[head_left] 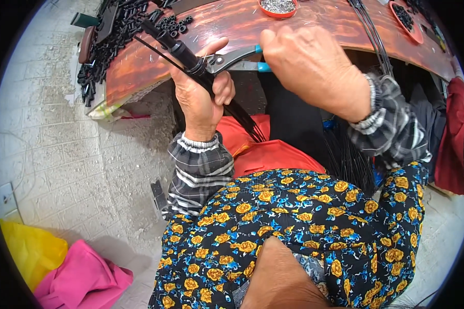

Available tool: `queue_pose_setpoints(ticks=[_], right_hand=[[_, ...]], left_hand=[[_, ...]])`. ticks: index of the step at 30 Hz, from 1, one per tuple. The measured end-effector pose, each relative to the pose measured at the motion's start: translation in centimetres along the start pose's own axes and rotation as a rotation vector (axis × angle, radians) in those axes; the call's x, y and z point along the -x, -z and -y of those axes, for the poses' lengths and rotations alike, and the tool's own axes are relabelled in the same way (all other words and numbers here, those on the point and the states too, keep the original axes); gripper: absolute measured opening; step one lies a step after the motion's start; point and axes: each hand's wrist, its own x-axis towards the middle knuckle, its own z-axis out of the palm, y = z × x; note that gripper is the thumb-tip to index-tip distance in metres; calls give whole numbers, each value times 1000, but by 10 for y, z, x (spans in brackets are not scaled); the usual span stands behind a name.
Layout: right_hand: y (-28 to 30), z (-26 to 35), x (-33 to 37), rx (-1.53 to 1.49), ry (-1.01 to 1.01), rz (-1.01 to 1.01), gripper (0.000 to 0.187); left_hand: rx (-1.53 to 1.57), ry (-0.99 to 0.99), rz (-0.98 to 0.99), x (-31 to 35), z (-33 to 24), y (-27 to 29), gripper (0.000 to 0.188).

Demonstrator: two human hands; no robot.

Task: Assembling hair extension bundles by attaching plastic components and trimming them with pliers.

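Observation:
My left hand [197,103] is closed round a black umbrella frame [179,51], a ribbed tube with thin black ribs bundled along it. The frame slants from the table edge down toward my lap, and one thin rib [157,53] stands away from the tube. My right hand [314,72] grips pliers [234,57] with teal handles, its fingers wrapped over the handle ends. The pliers' jaws meet the tube just above my left fingers; what lies between them is too small to make out.
Black plastic parts [126,38] cover the left end of the wooden table [221,26]. A red dish [278,14] of small metal pieces and another red dish [415,33] of black pieces stand on it. Long black rods [371,31] cross its edge. Red cloth [278,154] lies over my lap.

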Motion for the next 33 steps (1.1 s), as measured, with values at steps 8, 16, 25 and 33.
queue_pose_setpoints(ticks=[8, 16, 25, 33], right_hand=[[-51, 20, 16, -627, -209, -12, 18], [-52, 51, -17, -1851, -366, -169, 13], [-45, 61, -24, -1755, -444, -222, 10], [-51, 46, -30, -1610, -217, -117, 11]], left_hand=[[97, -79, 89, 1, -3, 9, 98], [-12, -241, 44, 5, 5, 12, 90], [-16, -260, -2, 6, 6, 8, 82], [39, -245, 8, 5, 7, 13, 85]])
